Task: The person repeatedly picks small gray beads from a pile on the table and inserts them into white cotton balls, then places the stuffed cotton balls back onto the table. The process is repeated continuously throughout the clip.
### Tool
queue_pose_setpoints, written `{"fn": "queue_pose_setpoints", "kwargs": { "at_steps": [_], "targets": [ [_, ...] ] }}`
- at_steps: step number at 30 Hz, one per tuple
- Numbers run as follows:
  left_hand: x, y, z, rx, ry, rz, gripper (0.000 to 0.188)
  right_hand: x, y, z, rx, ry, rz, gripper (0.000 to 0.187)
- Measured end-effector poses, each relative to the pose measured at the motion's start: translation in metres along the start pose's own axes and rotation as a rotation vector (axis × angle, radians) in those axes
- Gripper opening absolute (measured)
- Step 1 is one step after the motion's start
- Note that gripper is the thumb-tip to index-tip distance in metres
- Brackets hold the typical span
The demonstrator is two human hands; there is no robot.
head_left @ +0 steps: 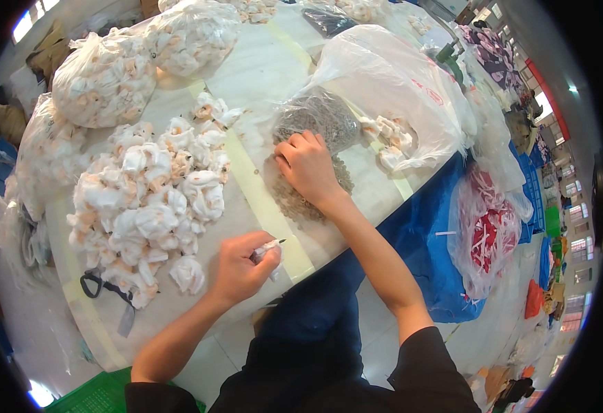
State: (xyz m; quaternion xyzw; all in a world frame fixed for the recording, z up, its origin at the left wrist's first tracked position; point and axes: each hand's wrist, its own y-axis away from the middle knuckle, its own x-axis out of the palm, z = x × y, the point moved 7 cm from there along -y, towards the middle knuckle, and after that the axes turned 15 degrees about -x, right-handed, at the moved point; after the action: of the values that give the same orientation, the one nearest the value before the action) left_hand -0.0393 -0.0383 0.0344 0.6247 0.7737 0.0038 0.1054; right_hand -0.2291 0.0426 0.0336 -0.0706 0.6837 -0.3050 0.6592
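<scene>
My left hand (243, 270) is closed around a small bunched white cloth piece (274, 252), with a thin dark tip sticking out past the thumb. Over a heap of small grey-brown pieces (300, 204) rests my right hand (308, 164), its fingers curled down; whatever they pinch is hidden. Just beyond it lies a clear plastic bag (329, 117) filled with similar small pieces. A large pile of crumpled white and tan cloth pieces (146, 199) covers the table left of my hands, and one loose cloth piece (188, 274) lies near my left hand.
Black-handled scissors (95, 283) lie at the table's left front. Filled clear bags (105, 82) stand at the far left. A big translucent bag (391, 65) opens over a few cloth pieces (392, 138). A bag of red and white strips (484, 234) sits on blue sheeting (422, 275) at right.
</scene>
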Motion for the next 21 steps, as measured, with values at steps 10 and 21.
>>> {"fn": "queue_pose_setpoints", "kwargs": {
  "at_steps": [10,21],
  "targets": [
    [-0.001,-0.002,0.006,-0.051,0.041,-0.005,0.017,-0.006,0.014,-0.001,0.0,0.034,0.028,0.007],
    [0.001,-0.004,0.014,-0.069,0.093,0.024,0.019,-0.011,0.02,0.0,0.028,0.01,0.042,0.008]
  ]
}}
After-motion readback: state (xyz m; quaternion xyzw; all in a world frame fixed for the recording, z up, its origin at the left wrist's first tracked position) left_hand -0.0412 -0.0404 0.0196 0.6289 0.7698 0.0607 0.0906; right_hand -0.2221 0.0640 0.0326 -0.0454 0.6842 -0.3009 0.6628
